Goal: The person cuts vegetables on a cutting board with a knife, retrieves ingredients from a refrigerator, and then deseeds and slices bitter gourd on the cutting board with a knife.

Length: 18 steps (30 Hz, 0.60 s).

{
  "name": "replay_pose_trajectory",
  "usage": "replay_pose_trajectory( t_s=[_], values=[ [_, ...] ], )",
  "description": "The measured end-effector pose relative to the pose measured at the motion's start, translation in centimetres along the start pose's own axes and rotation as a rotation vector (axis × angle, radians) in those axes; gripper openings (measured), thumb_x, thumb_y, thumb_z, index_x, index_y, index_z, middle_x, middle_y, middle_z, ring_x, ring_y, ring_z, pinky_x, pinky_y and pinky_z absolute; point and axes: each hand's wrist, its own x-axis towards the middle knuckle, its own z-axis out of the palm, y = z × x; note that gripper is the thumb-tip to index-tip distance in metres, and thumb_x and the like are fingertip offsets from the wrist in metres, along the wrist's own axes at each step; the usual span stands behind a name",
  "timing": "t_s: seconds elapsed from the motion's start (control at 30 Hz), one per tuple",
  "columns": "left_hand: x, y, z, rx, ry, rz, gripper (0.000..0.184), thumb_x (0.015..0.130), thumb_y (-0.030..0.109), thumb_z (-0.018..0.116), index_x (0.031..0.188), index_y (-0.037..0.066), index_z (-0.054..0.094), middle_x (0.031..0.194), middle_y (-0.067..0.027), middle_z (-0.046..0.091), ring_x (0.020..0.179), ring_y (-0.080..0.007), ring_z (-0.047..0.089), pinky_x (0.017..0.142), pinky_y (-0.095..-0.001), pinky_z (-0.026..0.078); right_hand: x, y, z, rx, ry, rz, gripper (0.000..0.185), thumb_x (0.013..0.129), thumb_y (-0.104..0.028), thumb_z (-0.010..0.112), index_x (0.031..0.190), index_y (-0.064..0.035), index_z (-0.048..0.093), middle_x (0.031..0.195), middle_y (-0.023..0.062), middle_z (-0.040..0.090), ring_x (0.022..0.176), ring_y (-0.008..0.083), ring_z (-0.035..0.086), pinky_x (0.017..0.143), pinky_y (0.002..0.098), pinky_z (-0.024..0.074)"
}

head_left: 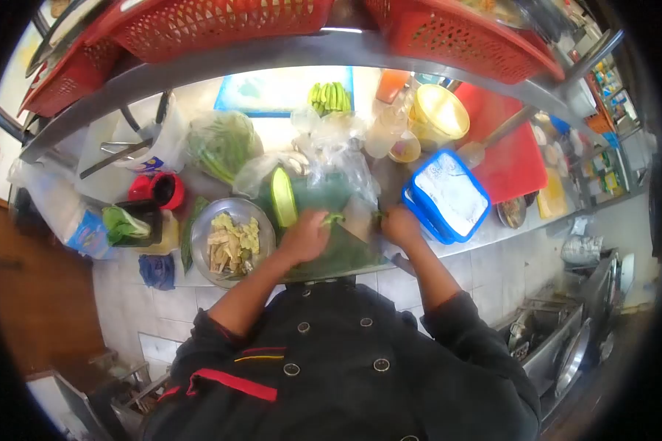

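My left hand (305,237) is closed over the green cutting board (331,253), with a small green vegetable piece (334,218) at its fingertips. Its exact kind is too blurred to tell. To the right, my right hand (402,226) is curled closed beside the blue-rimmed tub of white powder (449,195). A dark bit shows at its fingertips, but I cannot make out what it holds. A halved green zucchini-like vegetable (283,197) lies just beyond my left hand. Clear plastic bags (331,165) lie crumpled behind both hands.
A metal bowl of pale cut vegetables (233,242) stands left of the board. Behind are a bag of green beans (223,143), cut green sticks (329,97) and a yellow tub (439,114). Red baskets (221,29) sit on the overhead shelf; a red board (496,147) lies right.
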Motion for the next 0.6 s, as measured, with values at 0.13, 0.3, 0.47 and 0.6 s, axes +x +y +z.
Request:
replay_pose_trajectory(
  t_s=[0.13, 0.3, 0.47, 0.6],
  values=[
    [0.7, -0.9, -2.5, -0.055, -0.007, 0.06, 0.031, 0.087, 0.019, 0.056, 0.111, 0.0, 0.054, 0.103, -0.0204, 0.057, 0.095, -0.037, 0.057, 0.082, -0.0399, 0.046, 0.2, 0.3, 0.9, 0.099, 0.086, 0.082, 0.022, 0.079, -0.019, 0.052, 0.085, -0.0037, 0.066, 0.089, 0.0233, 0.065, 0.086, 0.0387, 0.063, 0.076, 0.0485, 0.0495],
    [0.4, -0.6, -2.9, 0.0, -0.056, -0.033, 0.031, 0.086, 0.019, 0.057, 0.11, -0.001, 0.055, 0.104, -0.0209, 0.057, 0.098, -0.0369, 0.057, 0.085, -0.0385, 0.045, 1.0, 0.4, 0.2, 0.058, -0.119, 0.136, 0.02, 0.081, -0.018, 0.054, 0.085, -0.0058, 0.069, 0.095, 0.0202, 0.067, 0.087, 0.036, 0.065, 0.075, 0.0456, 0.0523],
    [0.1, 1.0, -2.7, 0.006, -0.082, -0.11, 0.031, 0.087, 0.02, 0.057, 0.11, 0.0, 0.055, 0.103, -0.021, 0.057, 0.098, -0.037, 0.057, 0.085, -0.0391, 0.045, 0.0, 0.4, 0.4, -0.031, -0.042, 0.028, 0.017, 0.078, -0.018, 0.057, 0.081, -0.0053, 0.069, 0.088, 0.0194, 0.067, 0.082, 0.0362, 0.065, 0.072, 0.0444, 0.0527],
    [0.6, 1.2, -2.5, -0.005, -0.065, -0.097, 0.029, 0.086, 0.019, 0.058, 0.107, 0.0, 0.056, 0.1, -0.0199, 0.058, 0.094, -0.0364, 0.057, 0.082, -0.0397, 0.045, -2.0, -0.2, 0.3, 0.124, 0.265, -0.127, 0.017, 0.076, -0.017, 0.058, 0.08, -0.0023, 0.066, 0.082, 0.0181, 0.064, 0.076, 0.0321, 0.065, 0.066, 0.0412, 0.0526]
  ],
)
